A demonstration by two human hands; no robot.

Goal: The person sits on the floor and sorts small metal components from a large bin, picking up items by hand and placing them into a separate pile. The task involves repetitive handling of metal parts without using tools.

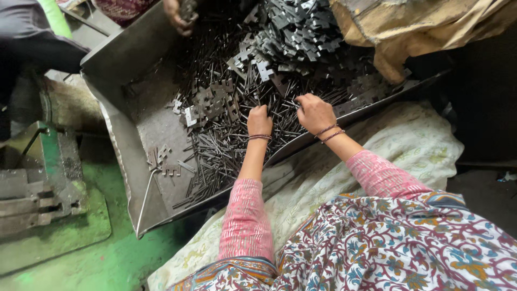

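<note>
Nearest me, I am seeing pink sleeves reaching out over a pale floral cloth (pixel 409 145) toward the big metal tray (pixel 134 59). My left hand (pixel 259 119) is resting curled on the loose heap of thin dark metal pins (pixel 226 151), fingers tucked under, so I cannot tell what it is gripping. My right hand (pixel 314 112) is lying just beside it, fingertips bunched down among the pins. Beyond them, flat notched metal plates (pixel 293 32) are piling up toward the tray's far end. At the far rim, another person's hand (pixel 180 15) is holding something dark.
</note>
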